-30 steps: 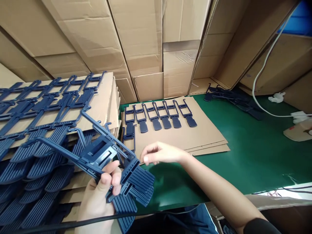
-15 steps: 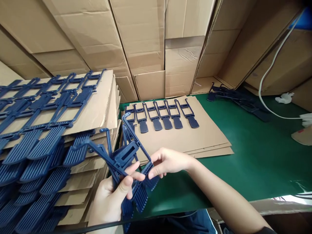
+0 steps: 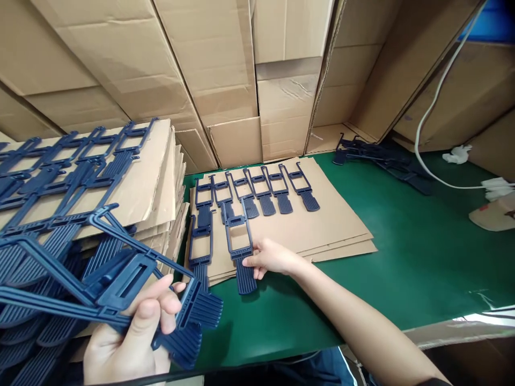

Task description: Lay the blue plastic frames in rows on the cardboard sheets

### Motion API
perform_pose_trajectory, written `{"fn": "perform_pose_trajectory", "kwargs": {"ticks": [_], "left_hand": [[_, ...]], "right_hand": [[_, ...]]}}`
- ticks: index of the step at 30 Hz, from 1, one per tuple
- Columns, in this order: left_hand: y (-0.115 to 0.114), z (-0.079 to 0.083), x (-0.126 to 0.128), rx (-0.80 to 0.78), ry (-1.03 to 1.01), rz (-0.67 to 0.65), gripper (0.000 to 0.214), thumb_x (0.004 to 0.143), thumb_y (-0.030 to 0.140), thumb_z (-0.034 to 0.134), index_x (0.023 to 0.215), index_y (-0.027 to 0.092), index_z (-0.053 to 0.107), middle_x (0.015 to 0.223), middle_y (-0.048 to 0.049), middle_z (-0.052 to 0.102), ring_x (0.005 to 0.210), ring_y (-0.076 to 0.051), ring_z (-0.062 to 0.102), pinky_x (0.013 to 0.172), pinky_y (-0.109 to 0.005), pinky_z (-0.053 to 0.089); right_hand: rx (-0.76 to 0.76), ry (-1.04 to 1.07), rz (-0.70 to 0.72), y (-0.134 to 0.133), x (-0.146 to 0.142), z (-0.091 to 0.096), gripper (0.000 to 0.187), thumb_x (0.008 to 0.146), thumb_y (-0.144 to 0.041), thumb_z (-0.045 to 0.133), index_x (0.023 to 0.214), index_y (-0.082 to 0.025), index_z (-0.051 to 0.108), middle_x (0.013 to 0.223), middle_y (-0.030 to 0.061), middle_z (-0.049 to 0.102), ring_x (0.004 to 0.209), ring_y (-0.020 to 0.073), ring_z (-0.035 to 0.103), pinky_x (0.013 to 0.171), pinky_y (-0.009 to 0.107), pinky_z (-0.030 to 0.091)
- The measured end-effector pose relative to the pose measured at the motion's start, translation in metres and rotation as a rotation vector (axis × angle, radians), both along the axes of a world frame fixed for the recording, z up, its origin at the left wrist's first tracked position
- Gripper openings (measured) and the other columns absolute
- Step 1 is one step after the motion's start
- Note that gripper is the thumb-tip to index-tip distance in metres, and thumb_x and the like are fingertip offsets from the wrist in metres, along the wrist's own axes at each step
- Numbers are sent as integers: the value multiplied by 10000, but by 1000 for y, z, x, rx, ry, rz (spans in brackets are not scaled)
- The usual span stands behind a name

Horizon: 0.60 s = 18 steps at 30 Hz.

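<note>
On cardboard sheet, dark blue ribbed-end plastic frame, right hand touching

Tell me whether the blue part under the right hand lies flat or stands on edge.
Flat. The blue part lies face-up on the cardboard, its ribbed end overhanging onto the green mat; the right hand pinches its side.

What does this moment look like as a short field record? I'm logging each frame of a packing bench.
left hand: grips a bundle of blue plastic pieces, held above the green table
right hand: fingers on one blue piece lying at the near edge of the cardboard sheets
on the sheets: a row of blue pieces along the far edge
left side: stack of cardboard layers with blue pieces
far right: loose pile of blue pieces, white cable
behind: cardboard boxes
</note>
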<state>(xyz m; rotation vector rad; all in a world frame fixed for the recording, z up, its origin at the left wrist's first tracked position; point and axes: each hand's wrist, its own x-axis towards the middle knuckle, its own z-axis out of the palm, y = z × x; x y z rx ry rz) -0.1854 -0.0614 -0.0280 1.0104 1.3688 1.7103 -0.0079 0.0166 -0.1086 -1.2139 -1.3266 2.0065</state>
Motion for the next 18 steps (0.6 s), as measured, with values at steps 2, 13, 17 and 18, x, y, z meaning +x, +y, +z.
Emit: {"fn": "perform_pose_trajectory", "kwargs": {"ticks": [2, 13, 17, 18], "left_hand": [[-2, -7, -5, -51, 7, -25, 163, 631, 297, 639, 772, 221, 673, 541, 36, 498, 485, -77, 415, 555, -243, 490], [8, -9, 6, -22, 17, -104, 201, 559, 356, 699, 705, 219, 685, 488, 47, 506, 428, -55, 401, 687, -280, 510], [15, -17, 6, -32, 3, -152, 230, 553, 367, 701, 734, 226, 686, 503, 44, 517, 417, -52, 390, 658, -284, 515], [16, -17, 6, -36, 0, -158, 227, 555, 371, 700, 729, 225, 686, 500, 45, 515, 413, -51, 391, 659, -285, 515]], "right_hand": [[30, -26, 2, -1, -2, -3, 232, 724, -124, 539, 944, -106, 468, 498, -45, 524, 416, 63, 530, 414, 146, 471], [211, -87, 37, -2, -5, 2, 806, 717, -131, 544, 1333, -215, 30, 475, -88, 497, 382, 98, 529, 366, 173, 452], [213, -170, 75, 1, -8, 5, 813, 733, -159, 521, 1343, -186, -15, 439, -82, 487, 365, 112, 517, 352, 179, 434], [228, -185, 84, 1, -9, 5, 793, 736, -163, 513, 1344, -185, 5, 441, -78, 487, 364, 111, 515, 352, 173, 427]]}}
